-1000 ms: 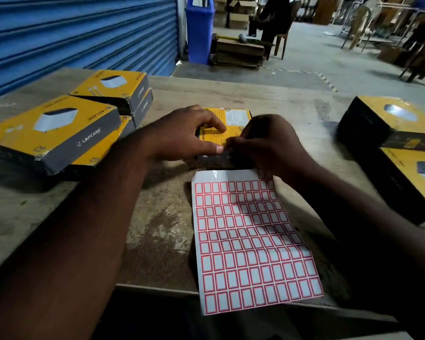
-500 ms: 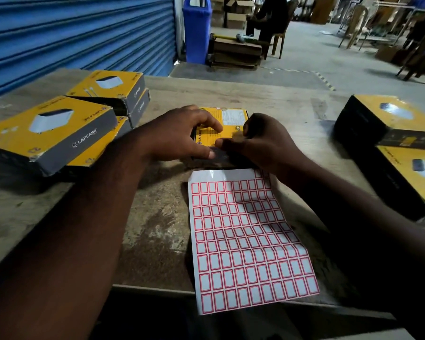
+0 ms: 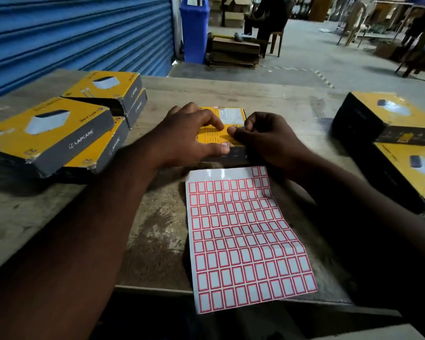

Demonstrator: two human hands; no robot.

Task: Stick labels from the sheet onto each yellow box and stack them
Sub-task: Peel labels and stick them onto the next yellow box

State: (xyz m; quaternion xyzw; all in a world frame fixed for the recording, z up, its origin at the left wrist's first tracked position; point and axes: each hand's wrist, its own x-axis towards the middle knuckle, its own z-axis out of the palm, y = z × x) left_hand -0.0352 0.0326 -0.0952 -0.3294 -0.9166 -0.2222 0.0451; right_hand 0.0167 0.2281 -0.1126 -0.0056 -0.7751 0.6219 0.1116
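A label (image 3: pixel 225 145) is being pressed onto the yellow box (image 3: pixel 214 134) mid-table by the spread left hand (image 3: pixel 187 136), the curled right hand (image 3: pixel 268 138) apparently empty; stacking should follow.

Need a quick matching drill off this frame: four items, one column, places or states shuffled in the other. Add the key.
Items
1. label sheet
2. middle yellow box
3. blue bin
4. left stacks of yellow boxes

Places or states
A. on the floor beyond the table, by the shutter
B. under the left hand and right hand
C. flat at the near table edge, top row mostly peeled
D. piled on the table on the shutter side

Pairs: 1-C, 2-B, 3-A, 4-D
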